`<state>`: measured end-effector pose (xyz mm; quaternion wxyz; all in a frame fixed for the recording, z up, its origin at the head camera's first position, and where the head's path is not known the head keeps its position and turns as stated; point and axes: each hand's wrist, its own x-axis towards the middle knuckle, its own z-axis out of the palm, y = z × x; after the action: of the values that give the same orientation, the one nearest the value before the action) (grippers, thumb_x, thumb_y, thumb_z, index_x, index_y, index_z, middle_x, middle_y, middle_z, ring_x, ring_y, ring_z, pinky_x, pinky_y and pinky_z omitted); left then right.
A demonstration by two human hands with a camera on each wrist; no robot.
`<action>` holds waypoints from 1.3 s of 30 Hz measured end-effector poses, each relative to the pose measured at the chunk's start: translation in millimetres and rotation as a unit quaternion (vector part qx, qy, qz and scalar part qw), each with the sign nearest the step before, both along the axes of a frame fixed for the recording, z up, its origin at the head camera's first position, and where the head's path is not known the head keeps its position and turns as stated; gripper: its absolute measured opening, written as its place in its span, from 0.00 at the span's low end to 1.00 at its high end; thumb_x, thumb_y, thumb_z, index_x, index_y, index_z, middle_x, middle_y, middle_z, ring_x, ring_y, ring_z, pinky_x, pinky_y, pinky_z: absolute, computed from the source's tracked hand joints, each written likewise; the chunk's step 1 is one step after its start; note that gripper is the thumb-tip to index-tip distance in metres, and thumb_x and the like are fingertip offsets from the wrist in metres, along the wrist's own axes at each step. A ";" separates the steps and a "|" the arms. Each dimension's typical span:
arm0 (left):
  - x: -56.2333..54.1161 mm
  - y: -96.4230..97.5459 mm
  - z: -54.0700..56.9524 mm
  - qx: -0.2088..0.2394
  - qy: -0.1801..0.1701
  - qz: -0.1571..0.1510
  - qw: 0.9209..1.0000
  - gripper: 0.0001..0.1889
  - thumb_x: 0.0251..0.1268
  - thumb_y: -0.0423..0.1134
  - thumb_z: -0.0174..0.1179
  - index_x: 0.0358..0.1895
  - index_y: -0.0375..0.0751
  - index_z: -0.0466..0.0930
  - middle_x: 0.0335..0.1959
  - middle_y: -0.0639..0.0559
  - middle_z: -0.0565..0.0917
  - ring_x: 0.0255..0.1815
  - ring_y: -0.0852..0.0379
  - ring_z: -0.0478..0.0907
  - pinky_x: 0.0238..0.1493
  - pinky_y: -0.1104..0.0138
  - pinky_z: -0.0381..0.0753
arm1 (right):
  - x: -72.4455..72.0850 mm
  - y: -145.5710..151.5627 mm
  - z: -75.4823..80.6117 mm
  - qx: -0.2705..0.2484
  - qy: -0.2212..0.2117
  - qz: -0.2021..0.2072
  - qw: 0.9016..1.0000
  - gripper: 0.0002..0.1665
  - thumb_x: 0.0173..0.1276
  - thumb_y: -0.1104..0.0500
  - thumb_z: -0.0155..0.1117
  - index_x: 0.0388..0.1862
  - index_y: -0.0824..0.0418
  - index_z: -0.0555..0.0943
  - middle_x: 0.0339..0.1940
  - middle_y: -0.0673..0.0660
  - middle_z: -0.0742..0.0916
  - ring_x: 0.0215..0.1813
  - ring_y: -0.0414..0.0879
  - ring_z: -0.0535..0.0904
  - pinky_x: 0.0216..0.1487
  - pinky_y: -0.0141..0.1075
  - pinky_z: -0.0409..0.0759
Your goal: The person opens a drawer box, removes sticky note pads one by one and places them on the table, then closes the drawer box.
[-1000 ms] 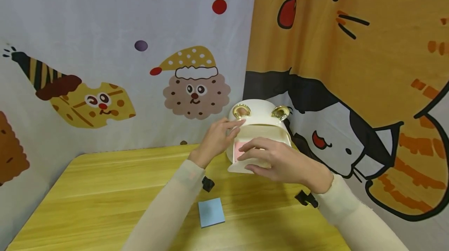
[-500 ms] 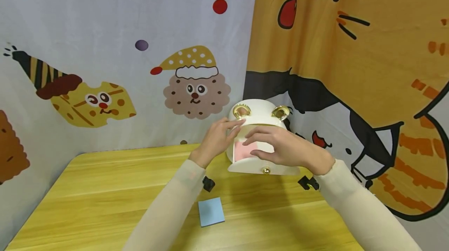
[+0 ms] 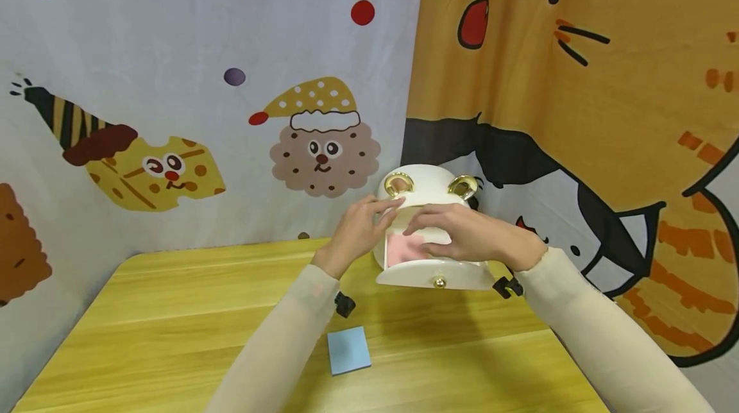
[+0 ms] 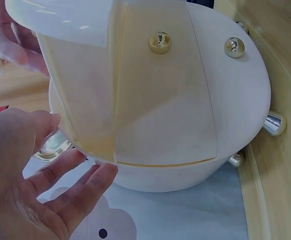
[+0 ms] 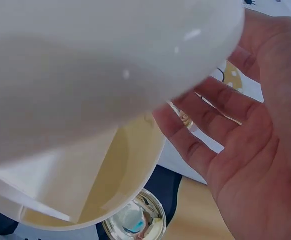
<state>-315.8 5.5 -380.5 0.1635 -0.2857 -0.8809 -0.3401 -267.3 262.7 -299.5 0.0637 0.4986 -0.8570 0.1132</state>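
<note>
A rounded white storage box (image 3: 424, 176) with two gold ears stands at the back of the table. Its upper drawer (image 3: 404, 273), with a pink inside and a gold knob (image 3: 439, 282), is pulled out toward me. My left hand (image 3: 359, 224) has its fingers spread at the box's left edge; in the left wrist view, fingertips (image 4: 105, 172) lie at the rim beside the lower panel (image 4: 165, 115). My right hand (image 3: 470, 233) is over the pulled-out drawer, fingers loosely bent. The right wrist view has those fingers (image 5: 193, 150) partly hidden behind the drawer front (image 5: 110, 65).
A light blue square pad of paper (image 3: 349, 350) lies on the wooden table (image 3: 190, 310) between my forearms. Printed curtains hang close behind the box and along its right side. Black clips (image 3: 344, 304) stick out under both wrists.
My right hand has risen from in front of the drawer to above it, so the drawer front and its knob show. The left hand, box and drawer have hardly moved.
</note>
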 end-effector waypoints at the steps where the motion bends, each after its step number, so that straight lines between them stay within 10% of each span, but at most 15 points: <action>1: 0.3 0.3 0.1 0.000 -0.002 0.000 1.000 0.20 0.94 0.47 0.62 0.79 0.56 0.88 0.46 0.46 0.87 0.43 0.51 0.80 0.49 0.57 0.86 | -1.3 0.0 0.3 0.007 -0.002 -0.003 1.000 0.18 0.79 0.63 0.81 0.65 0.58 0.92 0.65 0.50 0.94 0.68 0.50 0.92 0.70 0.53 0.93; 39: 0.7 1.7 0.3 -0.003 0.001 0.011 1.000 0.19 0.93 0.45 0.64 0.78 0.57 0.89 0.42 0.48 0.85 0.40 0.52 0.77 0.46 0.59 0.83 | -30.9 -31.4 7.5 0.174 -0.105 -0.011 0.979 0.33 0.73 0.63 0.82 0.75 0.50 0.91 0.77 0.51 0.90 0.80 0.52 0.86 0.83 0.53 0.85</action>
<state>-315.1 7.2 -380.2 0.1674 -0.2773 -0.8848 -0.3349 -298.2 231.3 -292.0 -0.1129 0.4776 -0.8712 0.0137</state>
